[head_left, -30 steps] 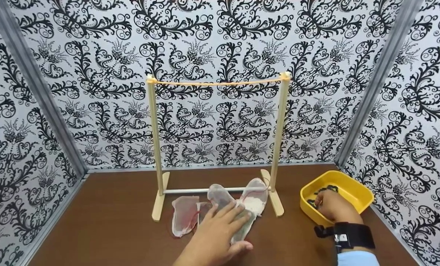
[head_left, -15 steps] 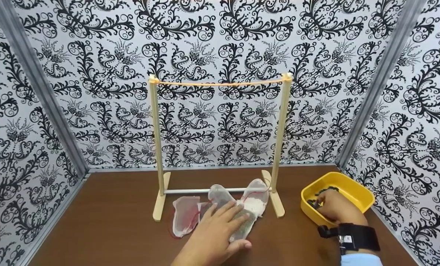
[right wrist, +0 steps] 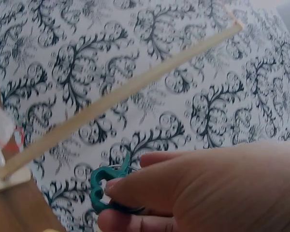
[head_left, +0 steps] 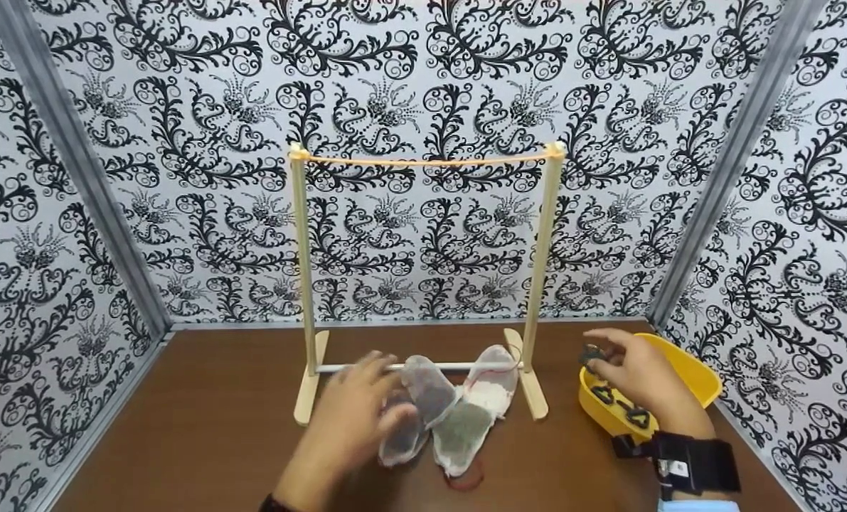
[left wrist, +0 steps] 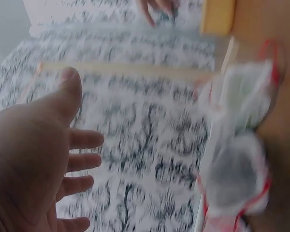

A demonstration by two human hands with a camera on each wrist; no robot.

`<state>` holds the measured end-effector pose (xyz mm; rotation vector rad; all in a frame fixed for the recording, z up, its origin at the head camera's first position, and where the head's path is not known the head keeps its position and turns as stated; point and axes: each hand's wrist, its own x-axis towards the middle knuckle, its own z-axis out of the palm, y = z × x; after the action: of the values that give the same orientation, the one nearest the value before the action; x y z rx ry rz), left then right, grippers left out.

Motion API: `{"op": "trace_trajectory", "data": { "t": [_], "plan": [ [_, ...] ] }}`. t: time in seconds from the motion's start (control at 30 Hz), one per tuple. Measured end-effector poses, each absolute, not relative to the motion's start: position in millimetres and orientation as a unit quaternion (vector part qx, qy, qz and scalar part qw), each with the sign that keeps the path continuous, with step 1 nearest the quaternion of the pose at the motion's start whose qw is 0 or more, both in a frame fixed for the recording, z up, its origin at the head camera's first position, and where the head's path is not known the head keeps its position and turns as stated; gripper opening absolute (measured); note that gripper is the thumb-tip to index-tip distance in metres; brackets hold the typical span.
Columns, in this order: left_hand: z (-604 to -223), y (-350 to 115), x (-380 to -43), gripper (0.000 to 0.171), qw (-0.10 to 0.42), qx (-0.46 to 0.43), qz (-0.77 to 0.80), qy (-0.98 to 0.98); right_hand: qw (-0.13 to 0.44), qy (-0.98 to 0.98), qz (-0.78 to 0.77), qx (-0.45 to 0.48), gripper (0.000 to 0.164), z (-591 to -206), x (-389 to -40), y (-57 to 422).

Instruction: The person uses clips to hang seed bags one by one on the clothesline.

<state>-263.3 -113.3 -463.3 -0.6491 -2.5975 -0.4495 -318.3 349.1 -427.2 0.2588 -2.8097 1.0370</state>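
pinched green clip in right hand, left hand loosely spread, near mesh pouches

Clip: smooth plastic by the look, low sheen; partly thin, bright metal
Pouches: sheer, mesh-like cloth; matt, lightly puckered
Cords: string-like; finish lost in blur
Tub: smooth plastic, faintly glossy
Posts: bare wood, smooth, matt
Tabletop: wood-look, smooth, softly shiny
Wall covering: smooth printed sheet; paper or cloth, impossible to tell
Wall edging: metal-looking, dull
Wrist strap: fabric-like, matt
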Motion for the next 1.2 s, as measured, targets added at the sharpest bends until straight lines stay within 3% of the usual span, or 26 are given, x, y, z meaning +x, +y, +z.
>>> {"op": "trace_trajectory", "data": {
  "t": [0.13, 0.27, 0.4, 0.7, 0.9, 1.07, 1.2],
  "plan": [
    [-469.8, -142.0, -276.7, 0.054, 0.224, -0.179, -0.173, -0.942, 0.077, -0.919, 0.377, 0.083, 0.041, -418.1, -314.0, 329.0],
    [-481.4, -168.0, -286.3, 0.058, 0.196, -0.114, -0.192, -0.955, 0.089, -0.909, 0.395, 0.098, 0.028, -415.4, -313.8, 311.4],
    [-495.5, -189.2, -294.0, 0.051, 0.182, -0.074, -0.197, -0.961, 0.087, -0.896, 0.42, 0.111, 0.024, -416.2, -314.9, 297.4],
    [-516.4, -213.0, -299.7, 0.025, 0.164, -0.048, -0.186, -0.968, 0.069, -0.861, 0.481, 0.15, 0.05, -420.9, -315.9, 273.2],
    [-510.6, -210.2, -298.6, 0.027, 0.175, -0.054, -0.2, -0.962, 0.049, -0.83, 0.517, 0.201, 0.057, -429.8, -320.2, 254.1],
    [-497.6, -201.1, -295.3, 0.029, 0.193, -0.064, -0.216, -0.955, 0.042, -0.818, 0.521, 0.242, 0.039, -438.5, -321.8, 222.5],
    [-481.4, -187.8, -289.0, 0.035, 0.198, -0.075, -0.252, -0.944, 0.075, -0.823, 0.497, 0.265, 0.023, -442.1, -319.7, 192.5]
  ]
}}
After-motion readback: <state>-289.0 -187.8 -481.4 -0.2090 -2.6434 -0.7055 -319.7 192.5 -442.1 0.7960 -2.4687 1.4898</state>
